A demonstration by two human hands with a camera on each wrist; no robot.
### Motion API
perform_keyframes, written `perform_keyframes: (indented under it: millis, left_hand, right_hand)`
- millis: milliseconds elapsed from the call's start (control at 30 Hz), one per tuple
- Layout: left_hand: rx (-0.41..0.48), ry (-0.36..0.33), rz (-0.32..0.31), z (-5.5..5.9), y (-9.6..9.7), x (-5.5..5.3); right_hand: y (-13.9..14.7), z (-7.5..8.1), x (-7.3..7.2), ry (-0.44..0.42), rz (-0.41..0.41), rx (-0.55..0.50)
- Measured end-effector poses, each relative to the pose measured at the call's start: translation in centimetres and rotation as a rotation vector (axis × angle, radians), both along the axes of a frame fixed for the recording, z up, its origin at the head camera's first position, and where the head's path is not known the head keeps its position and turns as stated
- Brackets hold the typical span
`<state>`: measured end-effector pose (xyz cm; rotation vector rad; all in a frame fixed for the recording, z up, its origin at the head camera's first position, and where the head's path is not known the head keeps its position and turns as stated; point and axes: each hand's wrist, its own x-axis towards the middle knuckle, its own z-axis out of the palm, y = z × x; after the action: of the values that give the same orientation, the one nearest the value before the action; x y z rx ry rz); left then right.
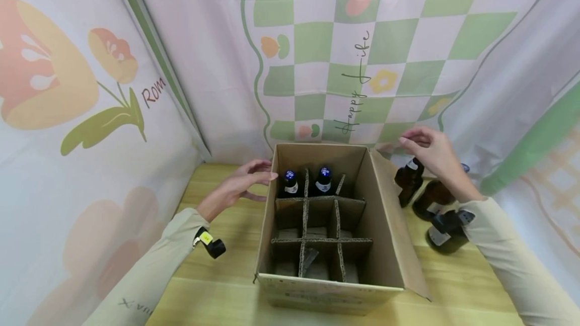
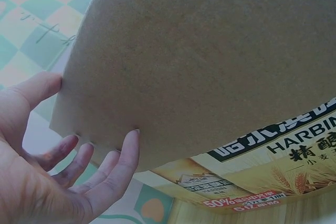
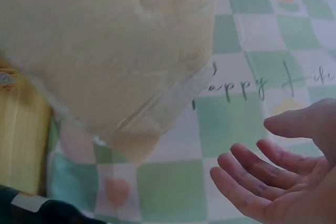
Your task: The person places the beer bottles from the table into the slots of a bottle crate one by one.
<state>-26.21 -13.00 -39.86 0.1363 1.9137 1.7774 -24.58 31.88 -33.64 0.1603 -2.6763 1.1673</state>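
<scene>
An open cardboard box [image 1: 385, 225] with cardboard dividers [image 1: 321, 240] stands upright on the table. Two bottles with blue caps, one left [image 1: 290, 183] and one right [image 1: 323, 181], sit in its far row of compartments. At the box's left side is my left hand [image 1: 242, 182], its thumb and fingertips touching the brown cardboard flap [image 2: 173, 66] in the left wrist view. My right hand [image 1: 430, 150] hovers over a brown bottle [image 1: 409, 181] right of the box, fingers loosely bent and holding nothing. In the right wrist view, a pale flap [image 3: 105, 51] with clear tape lies beside that hand.
More brown bottles, one far [image 1: 428, 202] and one near [image 1: 444, 238], stand on the wooden table [image 1: 217, 286] under my right forearm. A printed curtain [image 1: 312, 44] hangs close behind the box. Another printed sheet [image 1: 72, 165] closes off the left side.
</scene>
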Motion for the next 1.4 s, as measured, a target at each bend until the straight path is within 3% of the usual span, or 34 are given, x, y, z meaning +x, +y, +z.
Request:
perform_keyframes:
  millis: [367,533,733,900,967,1200,1400]
  left_hand:
    - [0.002,-0.006,0.005,-0.1,0.0,-0.1]
    - [-0.002,-0.009,0.011,0.0,0.0,0.0]
    - [0.003,-0.013,0.015,0.0,0.0,0.0]
    - [0.005,-0.013,0.016,0.0,0.0,-0.1]
    - [0.005,-0.012,0.017,0.0,0.0,-0.1]
    - [0.003,-0.017,0.016,-0.1,0.0,-0.1]
    - [0.002,-0.020,0.012,-0.1,0.0,-0.2]
  right_hand:
    - [2.3,-3.5,-0.9,0.060,-0.183,-0.158]
    - [2.6,-5.5,-1.4,0.106,-0.298,-0.158]
    - [2.3,-7.6,-1.6,0.201,-0.382,-0.154]
    - [2.5,-8.7,-1.8,0.177,-0.474,-0.149]
    - [2.8,-9.2,-1.9,0.126,-0.469,-0.147]
    - [4.1,-12.0,-2.6,-0.056,-0.269,-0.170]
    - [4.7,-13.3,-2.2,0.039,-0.258,-0.158]
